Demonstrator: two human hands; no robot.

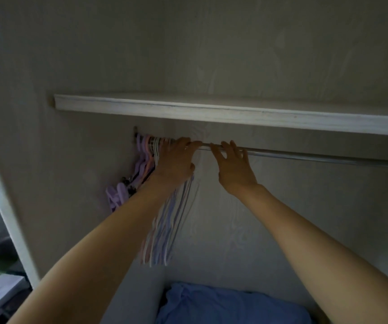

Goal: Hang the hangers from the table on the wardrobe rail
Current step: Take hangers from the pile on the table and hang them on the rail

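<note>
A metal wardrobe rail (305,157) runs under a shelf from left to right. Several purple and pink hangers (145,155) hang bunched at its left end. My left hand (176,160) is up at the rail beside them, fingers curled over the hooks of a bundle of thin pastel hangers (165,230) that dangles below my wrist and looks blurred. My right hand (232,167) is just to the right, fingers spread and touching the rail, holding nothing.
A pale wooden shelf (211,113) sits just above the rail. The wardrobe's left side wall (48,183) is close to the hung hangers. Blue fabric (223,307) lies at the wardrobe bottom. A white door frame edge (3,206) stands at the left.
</note>
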